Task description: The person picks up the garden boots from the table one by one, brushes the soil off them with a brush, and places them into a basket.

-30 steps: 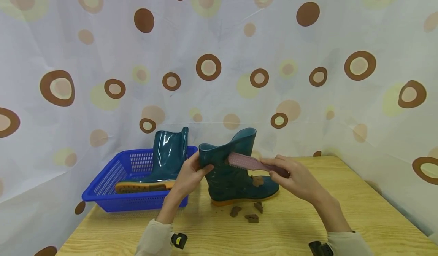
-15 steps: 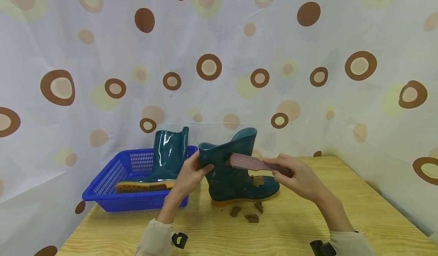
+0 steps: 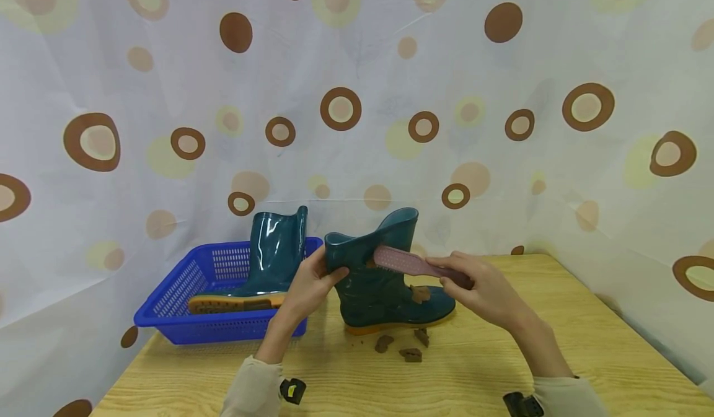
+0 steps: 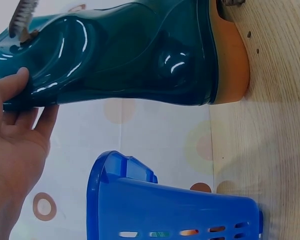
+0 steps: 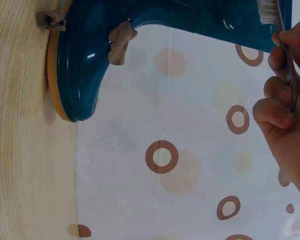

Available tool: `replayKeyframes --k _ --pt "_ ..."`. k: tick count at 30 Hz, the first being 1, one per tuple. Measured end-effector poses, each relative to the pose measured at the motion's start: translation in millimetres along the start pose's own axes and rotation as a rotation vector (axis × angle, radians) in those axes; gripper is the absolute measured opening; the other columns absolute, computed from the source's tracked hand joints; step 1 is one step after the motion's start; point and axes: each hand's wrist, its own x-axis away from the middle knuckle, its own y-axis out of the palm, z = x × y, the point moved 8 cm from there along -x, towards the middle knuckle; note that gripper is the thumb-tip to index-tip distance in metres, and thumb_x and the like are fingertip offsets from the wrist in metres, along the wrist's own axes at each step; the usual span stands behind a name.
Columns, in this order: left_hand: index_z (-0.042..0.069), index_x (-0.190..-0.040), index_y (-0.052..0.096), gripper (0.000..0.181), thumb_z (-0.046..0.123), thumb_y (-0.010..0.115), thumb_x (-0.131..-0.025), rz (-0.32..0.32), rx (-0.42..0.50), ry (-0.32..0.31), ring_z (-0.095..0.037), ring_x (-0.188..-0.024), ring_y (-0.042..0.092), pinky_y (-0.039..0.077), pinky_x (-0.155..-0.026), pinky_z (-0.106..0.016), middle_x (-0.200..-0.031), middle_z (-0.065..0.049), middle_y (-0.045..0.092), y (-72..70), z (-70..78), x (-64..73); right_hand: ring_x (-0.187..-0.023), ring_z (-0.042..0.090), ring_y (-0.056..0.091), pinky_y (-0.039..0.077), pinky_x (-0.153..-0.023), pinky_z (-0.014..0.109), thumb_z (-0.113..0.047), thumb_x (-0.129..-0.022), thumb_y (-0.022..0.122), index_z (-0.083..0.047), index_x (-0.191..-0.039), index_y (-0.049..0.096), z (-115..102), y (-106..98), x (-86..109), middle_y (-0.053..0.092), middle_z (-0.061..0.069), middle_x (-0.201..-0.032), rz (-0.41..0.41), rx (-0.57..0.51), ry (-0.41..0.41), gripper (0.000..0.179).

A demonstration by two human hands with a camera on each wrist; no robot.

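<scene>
Green boot [image 3: 375,296], head view: stood on the table [image 3: 468,367]; blue basket [image 3: 223,330] toward its nine o'clock, brown clumps [image 3: 411,355] toward six;
Left hand [image 4: 16,150], left wrist view: fingers grasped the boot's top (thumb outside);
Right hand [image 5: 291,131], right wrist view: clutched the pink brush [image 3: 398,261] by its handle.

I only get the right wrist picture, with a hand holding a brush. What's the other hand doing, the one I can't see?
Observer: The left hand is holding the boot near its top.
Operator: Ooh! Does it have a twin somewhere?
Observer: Yes, another green boot is in the blue basket.
Operator: And is there a mess down below?
Observer: Yes, three larger brown clumps lie on the table, on the person's side of the boot.
</scene>
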Motion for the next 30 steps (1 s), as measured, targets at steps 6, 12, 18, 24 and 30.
replayKeyframes --k 6,12,18,24,30 --pt "0.012 -0.133 0.056 0.039 0.01 0.065 -0.096 0.008 0.0 0.007 -0.03 -0.121 0.064 0.053 -0.101 -0.045 -0.129 -0.012 0.066 0.6 -0.6 -1.1 -0.063 0.0 0.04 0.038 -0.054 0.018 -0.004 -0.091 0.065 -0.015 -0.127 0.067 4 0 2.2 0.056 -0.012 -0.087 -0.026 -0.004 0.032 0.037" --pt "0.015 -0.133 0.057 0.038 0.009 0.065 -0.096 0.02 -0.001 -0.007 -0.027 -0.121 0.064 0.053 -0.1 -0.044 -0.128 -0.008 0.067 -0.3 -0.3 0.2 -0.065 0.0 0.042 0.037 -0.056 0.02 -0.005 -0.09 0.066 -0.014 -0.125 0.068 5 0 2.9 0.061 -0.011 -0.091 -0.042 0.008 0.043 0.036" --pt "0.016 -0.133 0.056 0.039 0.008 0.065 -0.096 0.02 0.0 -0.014 -0.027 -0.122 0.063 0.053 -0.101 -0.045 -0.13 -0.008 0.066 -0.6 -0.1 1.2 -0.069 0.001 0.045 0.039 -0.059 0.02 -0.006 -0.091 0.065 -0.016 -0.123 0.069 8 0 4.1 0.065 -0.008 -0.096 -0.07 0.013 0.066 0.034" --pt "0.014 -0.134 0.056 0.04 0.008 0.065 -0.095 0.02 0.006 -0.005 -0.029 -0.122 0.063 0.053 -0.1 -0.045 -0.131 -0.009 0.066 -0.4 1.0 1.3 -0.067 0.0 0.044 0.039 -0.057 0.019 -0.004 -0.091 0.065 -0.016 -0.124 0.068 6 -5 5.1 0.062 -0.01 -0.092 -0.049 -0.007 0.041 0.036" --pt "0.014 -0.134 0.056 0.039 0.009 0.065 -0.096 0.014 0.019 -0.007 -0.029 -0.123 0.062 0.052 -0.102 -0.046 -0.131 -0.01 0.065 0.0 1.5 0.4 -0.061 -0.001 0.038 0.037 -0.053 0.017 0.003 -0.09 0.064 -0.015 -0.126 0.067 -2 -11 2.9 0.05 -0.011 -0.082 0.039 -0.036 -0.04 0.041"
